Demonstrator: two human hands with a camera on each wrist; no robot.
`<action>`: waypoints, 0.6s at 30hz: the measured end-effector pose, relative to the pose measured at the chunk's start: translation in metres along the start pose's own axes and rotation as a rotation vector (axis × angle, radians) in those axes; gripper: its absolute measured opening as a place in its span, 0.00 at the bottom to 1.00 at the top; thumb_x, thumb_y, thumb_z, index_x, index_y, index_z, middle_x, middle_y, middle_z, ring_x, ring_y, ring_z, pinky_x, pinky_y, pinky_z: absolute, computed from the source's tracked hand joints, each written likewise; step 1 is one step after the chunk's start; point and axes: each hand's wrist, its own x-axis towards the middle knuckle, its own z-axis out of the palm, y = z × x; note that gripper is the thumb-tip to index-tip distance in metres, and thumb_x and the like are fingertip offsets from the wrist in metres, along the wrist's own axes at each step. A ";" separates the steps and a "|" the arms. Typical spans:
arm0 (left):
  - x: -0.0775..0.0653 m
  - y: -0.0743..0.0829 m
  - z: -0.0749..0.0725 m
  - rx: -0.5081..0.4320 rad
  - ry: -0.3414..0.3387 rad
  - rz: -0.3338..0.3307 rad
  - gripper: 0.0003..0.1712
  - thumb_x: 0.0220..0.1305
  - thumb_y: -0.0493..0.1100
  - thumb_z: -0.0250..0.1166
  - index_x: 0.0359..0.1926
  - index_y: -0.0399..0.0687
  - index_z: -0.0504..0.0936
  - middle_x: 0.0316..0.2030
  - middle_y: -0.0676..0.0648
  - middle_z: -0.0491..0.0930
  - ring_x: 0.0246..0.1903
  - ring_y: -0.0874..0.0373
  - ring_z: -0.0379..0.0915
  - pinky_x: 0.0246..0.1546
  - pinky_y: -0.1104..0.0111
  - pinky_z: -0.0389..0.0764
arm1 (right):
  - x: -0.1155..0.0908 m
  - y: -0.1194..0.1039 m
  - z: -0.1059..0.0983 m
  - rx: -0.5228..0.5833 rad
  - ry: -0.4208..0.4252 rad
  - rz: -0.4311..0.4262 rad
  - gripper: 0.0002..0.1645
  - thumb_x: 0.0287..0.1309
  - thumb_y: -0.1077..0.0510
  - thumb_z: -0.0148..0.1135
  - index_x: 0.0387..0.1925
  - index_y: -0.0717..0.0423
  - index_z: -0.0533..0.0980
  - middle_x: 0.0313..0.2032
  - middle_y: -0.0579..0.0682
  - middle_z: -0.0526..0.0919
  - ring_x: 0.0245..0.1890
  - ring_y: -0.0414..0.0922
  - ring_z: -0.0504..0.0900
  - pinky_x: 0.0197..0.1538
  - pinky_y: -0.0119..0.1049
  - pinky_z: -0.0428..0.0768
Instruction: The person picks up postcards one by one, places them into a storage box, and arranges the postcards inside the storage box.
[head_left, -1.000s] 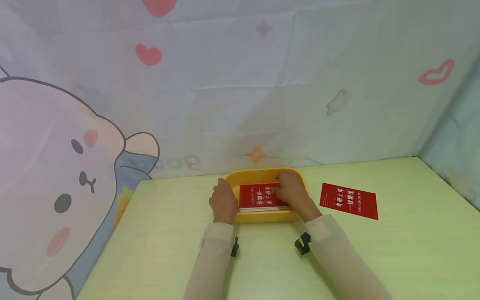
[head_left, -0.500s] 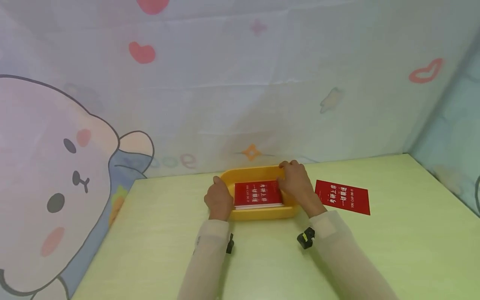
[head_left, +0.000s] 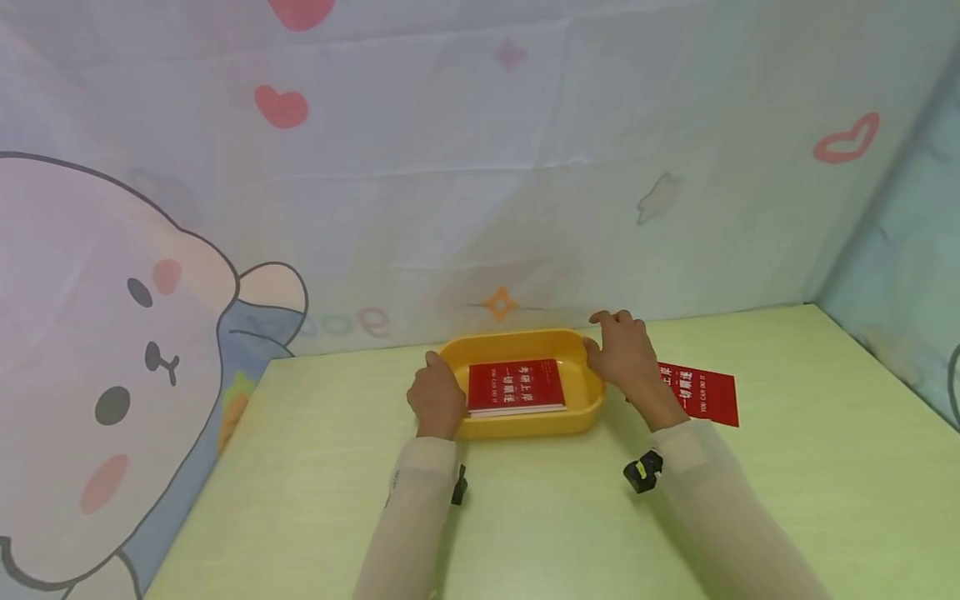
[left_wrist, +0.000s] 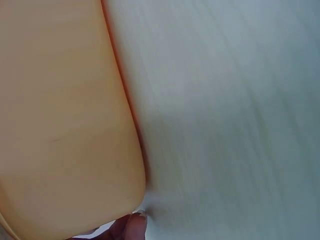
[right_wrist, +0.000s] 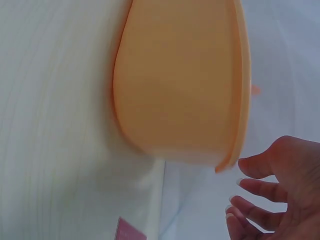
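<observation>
A yellow plastic tray (head_left: 525, 427) stands near the table's far edge. Inside it, towards the left, lies a red booklet (head_left: 516, 386) with white lettering; white page edges show at its near side. My left hand (head_left: 437, 396) grips the tray's left end, and its fingertips (left_wrist: 134, 227) show at the tray's corner in the left wrist view. Just off the right end, my right hand (head_left: 628, 357) has loosely bent, spread fingers around nothing. Its thumb is close to the rim in the right wrist view. A second red booklet (head_left: 712, 398) lies flat on the table, partly behind that hand.
The pale yellow-green table (head_left: 540, 525) reaches to a printed cloth backdrop (head_left: 450, 217) right behind the tray. A side cloth (head_left: 907, 275) hangs at the right. A black wrist device (head_left: 643, 472) sits at my right sleeve.
My right hand has come out of the tray and moved right, away from its end. The left hand stays at the left end. The view has shifted slightly right.
</observation>
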 end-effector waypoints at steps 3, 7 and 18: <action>0.001 0.000 0.001 0.027 -0.002 -0.001 0.28 0.52 0.43 0.68 0.47 0.37 0.63 0.32 0.37 0.77 0.29 0.46 0.76 0.33 0.57 0.82 | -0.002 0.012 -0.006 -0.010 -0.006 0.004 0.26 0.61 0.57 0.53 0.58 0.66 0.66 0.53 0.73 0.66 0.50 0.68 0.64 0.51 0.62 0.71; 0.002 -0.002 0.003 0.028 0.005 -0.005 0.34 0.46 0.44 0.72 0.48 0.36 0.62 0.34 0.35 0.74 0.32 0.44 0.75 0.34 0.56 0.81 | -0.006 0.026 -0.015 -0.021 -0.028 -0.001 0.28 0.59 0.57 0.55 0.58 0.68 0.65 0.52 0.75 0.65 0.48 0.70 0.64 0.49 0.63 0.71; 0.000 -0.003 0.003 -0.031 0.032 -0.017 0.28 0.52 0.40 0.68 0.47 0.34 0.62 0.36 0.33 0.70 0.34 0.43 0.70 0.33 0.55 0.81 | -0.018 0.064 -0.032 -0.087 -0.169 0.076 0.39 0.52 0.55 0.64 0.60 0.72 0.60 0.53 0.79 0.62 0.50 0.75 0.60 0.49 0.68 0.67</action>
